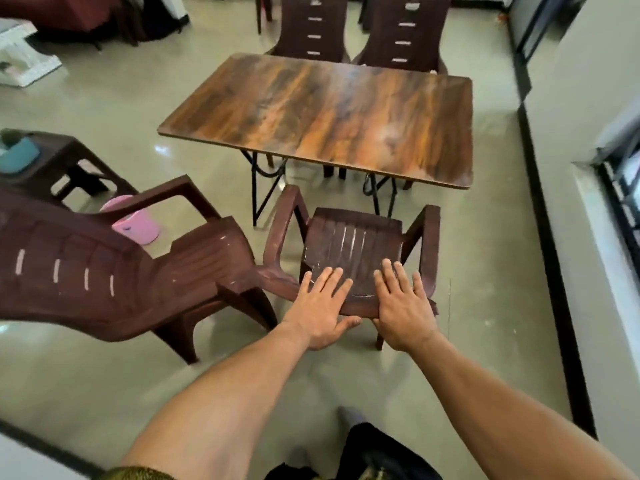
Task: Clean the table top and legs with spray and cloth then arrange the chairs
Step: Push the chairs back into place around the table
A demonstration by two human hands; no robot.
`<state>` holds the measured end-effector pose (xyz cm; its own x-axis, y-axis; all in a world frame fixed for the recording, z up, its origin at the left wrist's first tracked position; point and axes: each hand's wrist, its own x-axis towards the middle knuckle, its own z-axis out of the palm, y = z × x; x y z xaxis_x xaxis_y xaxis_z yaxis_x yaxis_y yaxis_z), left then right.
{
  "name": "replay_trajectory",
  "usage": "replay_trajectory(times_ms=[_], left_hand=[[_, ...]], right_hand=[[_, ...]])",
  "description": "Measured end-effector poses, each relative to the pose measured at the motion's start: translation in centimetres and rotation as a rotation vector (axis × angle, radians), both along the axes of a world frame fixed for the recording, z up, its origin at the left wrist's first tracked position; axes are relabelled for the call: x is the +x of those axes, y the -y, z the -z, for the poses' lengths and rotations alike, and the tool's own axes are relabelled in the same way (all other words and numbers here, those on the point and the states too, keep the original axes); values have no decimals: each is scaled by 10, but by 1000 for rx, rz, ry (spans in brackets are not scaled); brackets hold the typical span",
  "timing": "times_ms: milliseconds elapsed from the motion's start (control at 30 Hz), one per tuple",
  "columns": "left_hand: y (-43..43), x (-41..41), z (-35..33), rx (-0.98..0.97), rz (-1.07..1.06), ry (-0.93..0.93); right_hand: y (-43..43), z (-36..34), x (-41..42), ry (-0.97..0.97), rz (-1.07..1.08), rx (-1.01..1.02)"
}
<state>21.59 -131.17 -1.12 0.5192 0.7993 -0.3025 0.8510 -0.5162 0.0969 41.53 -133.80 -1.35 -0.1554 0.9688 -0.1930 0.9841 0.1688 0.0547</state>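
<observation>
While the left hand (320, 306) and right hand (403, 306) lie side by side on the curved top edge of the near chair (353, 244), each grip is apart, fingers straight and fanned flat on the dark brown moulded plastic. That chair faces 12 o'clock, its ribbed, scuffed seat and looped armrests just short of the table (329, 116), whose glossy rectangular top shows streaked orange-brown woodgrain over thin black crossed metal legs. At the table's 12 o'clock edge the far-left chair (311, 29) and far-right chair (405, 29) show tall slotted backs. At the near chair's 9 o'clock the side chair (104, 278) stands right against its armrest. At 10 o'clock a brown plastic stool (65, 157) carries a teal item, too blurred to name, and a rounded pink object (135, 223) sits on the polished grey floor (485, 271)
</observation>
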Motion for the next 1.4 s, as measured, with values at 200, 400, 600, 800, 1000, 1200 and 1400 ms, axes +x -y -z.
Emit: replay_trajectory(times_ms=[200,400,600,800,1000,1200,1400], left_hand=[[-7,15,-2,-24,-35,-4],[-35,1,0,-30,-23,18],[-41,-9,-1,-53,-34,5],[-37,-12,1,-67,-41,57],[-33,-10,0,-59,-32,97],[-35,-10,-1,-80,-39,93],[-37,-24,-6,-53,0,2]], right_hand=[[0,-3,20,-20,154,-75],[-24,-9,3,-31,214,-109],[-25,-15,-5,-8,172,-122],[-17,-15,-6,-26,149,-121],[-15,-15,-3,-41,154,-120],[-16,-9,-4,-57,183,-98],[-24,-3,-16,-191,184,-93]])
